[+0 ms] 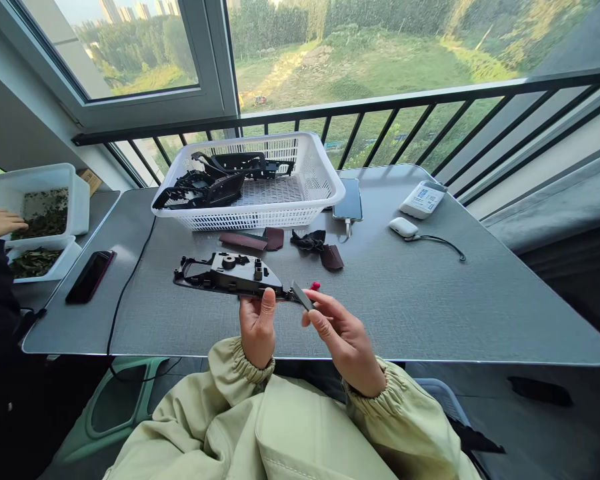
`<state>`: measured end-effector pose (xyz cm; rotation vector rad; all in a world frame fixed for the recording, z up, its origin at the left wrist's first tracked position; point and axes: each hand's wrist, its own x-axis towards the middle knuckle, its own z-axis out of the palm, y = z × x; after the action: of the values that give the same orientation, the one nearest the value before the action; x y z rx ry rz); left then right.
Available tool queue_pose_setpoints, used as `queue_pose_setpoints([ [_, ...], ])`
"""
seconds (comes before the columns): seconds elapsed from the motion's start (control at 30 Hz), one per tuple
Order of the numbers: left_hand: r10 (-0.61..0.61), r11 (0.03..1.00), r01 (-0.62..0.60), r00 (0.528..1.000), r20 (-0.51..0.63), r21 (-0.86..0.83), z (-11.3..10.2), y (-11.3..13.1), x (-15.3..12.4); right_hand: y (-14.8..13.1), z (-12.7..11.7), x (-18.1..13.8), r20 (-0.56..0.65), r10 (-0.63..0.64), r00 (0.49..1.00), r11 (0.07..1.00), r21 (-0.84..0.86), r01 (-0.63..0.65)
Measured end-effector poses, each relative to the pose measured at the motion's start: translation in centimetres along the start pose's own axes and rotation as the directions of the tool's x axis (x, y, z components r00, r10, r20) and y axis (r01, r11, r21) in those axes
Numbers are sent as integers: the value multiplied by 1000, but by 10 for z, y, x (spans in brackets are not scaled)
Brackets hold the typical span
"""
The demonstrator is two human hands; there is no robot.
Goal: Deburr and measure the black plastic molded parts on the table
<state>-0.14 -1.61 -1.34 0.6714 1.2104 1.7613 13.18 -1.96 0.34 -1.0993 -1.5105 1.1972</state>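
Observation:
My left hand (pixel 259 328) is closed around the lower edge of a long black plastic trim part (pixel 240 272), thumb up along its near side. The part lies level above the table, its moulded side up and its narrow tip to the right. Between the thumb and fingers of my right hand (pixel 344 337) is a small flat grey strip (pixel 301 296), tilted beside that tip. Whether the strip touches the tip I cannot tell. A small red piece (pixel 315 286) shows just behind my right fingers. Scraps of dark maroon material (pixel 245 241) and a crumpled black scrap (pixel 309 241) lie beyond the part.
At the back stands a white plastic basket (pixel 310 207) with several black plastic parts. A phone on a cable (pixel 347 200), a white box (pixel 423 199) and a white earphone case (pixel 403 228) lie rightward. Leftward are a dark phone (pixel 91 277) and another person's hand (pixel 1 222) at a leaf-filled tub (pixel 80 193).

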Motion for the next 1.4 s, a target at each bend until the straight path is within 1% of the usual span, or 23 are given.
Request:
queue_pose_setpoints([
  [0.07,73,996,-71,997,-31,62,1,1,0,-1,-4,0,-47,-66,997,988,-145,58],
  [0.13,137,986,-132,990,-39,105,3,3,-1,-1,-7,-1,-56,-136,989,953,-281,115],
  [0.23,180,977,-175,983,-29,123,5,6,-3,-2,-7,-4,-13,-221,975,879,-436,193],
  [0.3,188,974,-184,982,-19,133,5,7,-3,-3,-6,-5,9,-236,972,836,-508,208],
  [0.37,193,970,-190,981,-5,151,4,7,-4,-3,-6,-5,-10,-234,972,815,-547,191],
  [0.47,196,967,-194,981,3,164,3,7,-3,-3,-8,-5,-45,-234,971,817,-551,171],
  [0.6,174,974,-172,985,-2,144,4,7,-3,-4,-9,-6,6,-223,975,821,-537,191],
  [0.7,152,980,-150,988,-6,134,2,6,-1,-3,-9,-5,-6,-206,979,839,-515,174],
  [0.77,118,989,-116,993,-13,89,0,6,2,-1,-10,-3,-43,-191,981,873,-465,150],
  [0.83,39,999,-39,999,-11,0,-2,6,7,0,-12,-1,-63,-157,986,911,-393,121],
  [0.87,-11,999,11,1000,-1,-51,-3,6,9,1,-13,0,-50,-131,990,929,-356,105],
  [0.93,-105,983,110,994,41,-147,-4,8,14,1,-14,1,12,-73,997,955,-288,73],
  [1.03,-185,949,212,973,135,-234,-4,13,17,0,-15,1,101,-20,995,974,-223,42],
  [1.13,-224,922,277,951,213,-269,-3,20,16,-2,-15,0,147,-4,989,983,-181,31],
  [1.27,-266,893,345,922,280,-288,-2,26,12,-3,-16,1,196,13,980,991,-131,14],
  [1.4,-339,841,443,879,335,-310,-2,29,12,-5,-20,0,229,22,973,989,-150,13],
])
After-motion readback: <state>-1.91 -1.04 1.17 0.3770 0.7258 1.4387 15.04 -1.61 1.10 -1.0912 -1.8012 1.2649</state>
